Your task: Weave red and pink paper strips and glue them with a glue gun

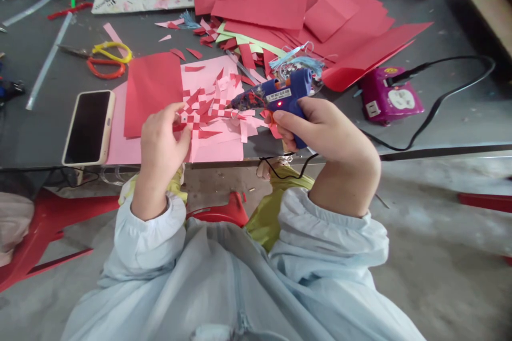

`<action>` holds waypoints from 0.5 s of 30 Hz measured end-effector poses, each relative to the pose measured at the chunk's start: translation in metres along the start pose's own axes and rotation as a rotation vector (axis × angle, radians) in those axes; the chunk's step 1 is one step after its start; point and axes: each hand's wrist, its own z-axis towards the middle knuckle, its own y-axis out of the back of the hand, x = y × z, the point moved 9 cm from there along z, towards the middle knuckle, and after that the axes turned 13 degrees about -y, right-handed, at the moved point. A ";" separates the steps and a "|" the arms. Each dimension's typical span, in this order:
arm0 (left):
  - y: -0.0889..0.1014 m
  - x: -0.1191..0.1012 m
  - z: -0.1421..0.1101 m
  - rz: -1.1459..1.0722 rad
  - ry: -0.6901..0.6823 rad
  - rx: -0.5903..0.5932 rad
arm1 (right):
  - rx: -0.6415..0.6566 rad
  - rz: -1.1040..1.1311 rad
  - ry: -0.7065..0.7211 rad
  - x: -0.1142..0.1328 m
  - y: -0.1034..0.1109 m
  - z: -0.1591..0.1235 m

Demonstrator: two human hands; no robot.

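The glue gun [296,88] I grip, right of centre, is smooth blue plastic, rough-looking toward the nozzle. Near the middle, the woven strips [196,119] look like matt paper, as do the smooth red sheets [264,10] along the top. At upper left, the scissors [88,54] pair metal blades with plastic handles (slightly shiny ones). The phone [86,128] at left has a dark, glossy face; the purple box [376,93] at right is shiny plastic. My sleeves [148,240], lower down, are soft, matt, gathered cloth.
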 end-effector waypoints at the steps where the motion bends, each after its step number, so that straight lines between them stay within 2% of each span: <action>1: 0.001 0.005 -0.001 -0.063 0.043 -0.025 | -0.001 -0.001 0.002 0.000 0.000 0.000; 5: 0.001 0.030 -0.004 -0.387 0.199 -0.088 | 0.006 -0.002 0.011 0.000 0.001 -0.002; 7: 0.003 0.044 -0.004 -0.470 0.282 -0.122 | 0.002 0.006 0.010 0.000 0.001 -0.001; 12: 0.017 0.077 -0.004 -0.521 0.464 -0.255 | 0.019 0.045 0.034 -0.003 -0.001 0.002; 15: 0.026 0.096 -0.009 -0.465 0.523 -0.292 | 0.026 0.032 0.046 -0.003 -0.003 0.003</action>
